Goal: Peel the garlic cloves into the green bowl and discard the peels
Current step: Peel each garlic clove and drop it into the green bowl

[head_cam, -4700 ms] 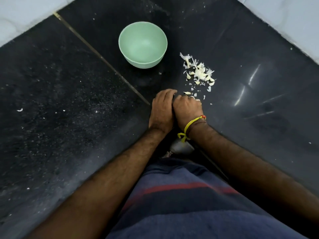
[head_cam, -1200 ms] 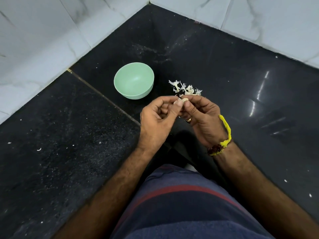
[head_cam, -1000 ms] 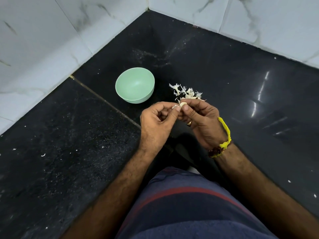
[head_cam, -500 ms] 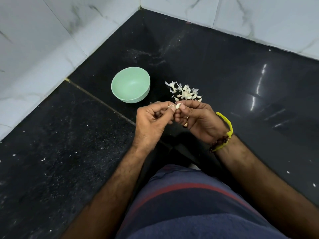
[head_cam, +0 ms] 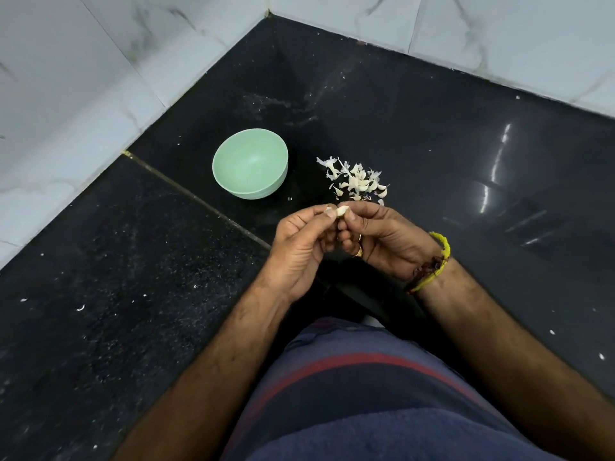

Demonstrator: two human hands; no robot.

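A pale garlic clove [head_cam: 341,211] is pinched between the fingertips of both hands above the black counter. My left hand [head_cam: 301,249] holds it with thumb and forefinger from the left. My right hand [head_cam: 382,239], with a ring and a yellow thread at the wrist, pinches it from the right. The green bowl [head_cam: 250,163] stands beyond my left hand, and nothing shows inside it. A heap of white garlic cloves and peels [head_cam: 356,179] lies right of the bowl, just beyond my fingers.
The black stone counter [head_cam: 432,128] runs into a corner of white marble wall tiles [head_cam: 83,78]. A seam [head_cam: 199,197] crosses the counter from the left wall toward my hands. Small white flecks lie scattered on the left slab.
My hands were pressed together on the counter; they now hold a clove raised above it. Over the last second they stay close together, working at the clove, and the view has shifted slightly.
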